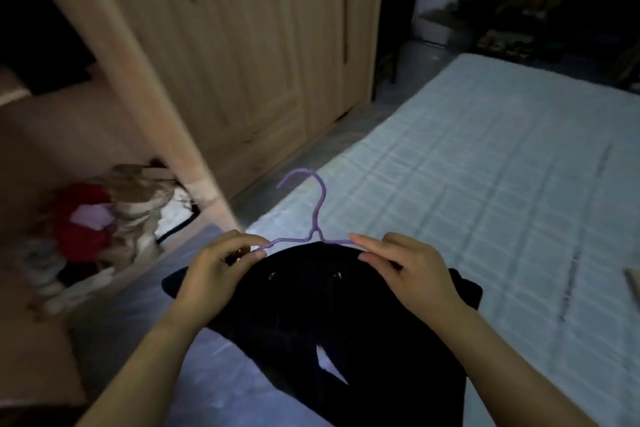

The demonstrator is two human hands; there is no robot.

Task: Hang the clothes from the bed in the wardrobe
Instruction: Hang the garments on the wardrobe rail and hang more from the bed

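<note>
A black garment (332, 326) lies on the near corner of the bed (485, 166), with a purple hanger (313, 215) set into its top edge and the hook pointing away from me. My left hand (221, 274) pinches the garment's top edge at the hanger's left shoulder. My right hand (408, 274) pinches the fabric at the hanger's right shoulder. The wooden wardrobe (242, 55) stands to the left of the bed, and its open door (138, 87) juts toward me.
Inside the open wardrobe, a low shelf holds a jumble of red, white and beige clothes (93, 225). The bed has a pale blue checked sheet. A strip of floor (346, 135) runs between wardrobe and bed. The far right of the room is dark.
</note>
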